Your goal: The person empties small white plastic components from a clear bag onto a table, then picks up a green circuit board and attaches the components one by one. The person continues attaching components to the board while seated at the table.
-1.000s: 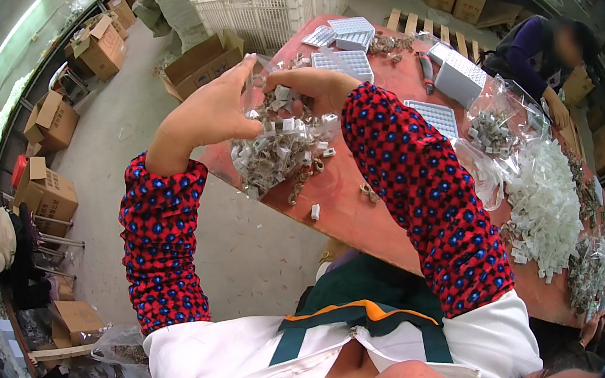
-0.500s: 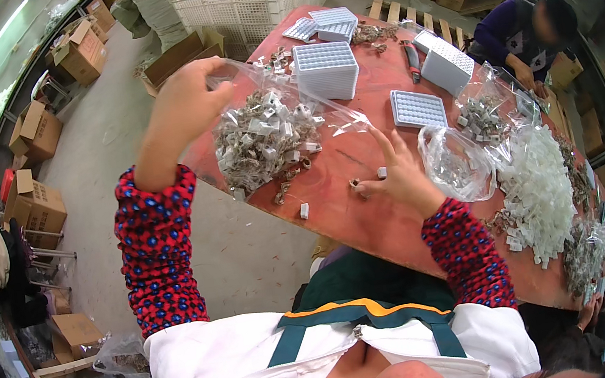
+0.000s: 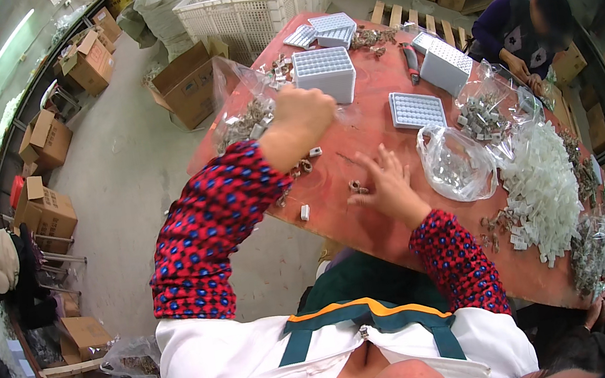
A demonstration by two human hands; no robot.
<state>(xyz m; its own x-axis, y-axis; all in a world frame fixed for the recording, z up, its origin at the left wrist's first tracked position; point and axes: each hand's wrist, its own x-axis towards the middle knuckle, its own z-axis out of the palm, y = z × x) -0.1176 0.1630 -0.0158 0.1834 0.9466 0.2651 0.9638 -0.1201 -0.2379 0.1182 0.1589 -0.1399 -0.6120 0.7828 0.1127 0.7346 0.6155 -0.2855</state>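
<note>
Swung left hand rightward across the clear parts bag since half a second ago, away from its left edge; drew right hand slightly back toward the body; counting the clock from mid-view, now have left hand at 12 o'clock, back upward and fingers bent — cannot tell whether fully closed or gripping film, with palm hidden; have right hand at 3 o'clock, low over the red tabletop, open with fingers spread, thumb just beside a small metal clip; cannot tell whether touching the surface.

Can see the parts bag at 11 o'clock, partly behind left hand and sleeve, holding a heap of small metal-and-white parts; also one loose white block near the table edge, toward 6 o'clock; find a stack of pale-blue cavity trays just beyond left hand, between 12 and 1; at 2 o'clock, a separate cavity tray and, farther out, red-handled pliers; at 3 o'clock, a crumpled clear plastic bag near right hand — and well beyond it, a pile of translucent white pieces; notice a seated co-worker at the table's far side, at 2 o'clock.
</note>
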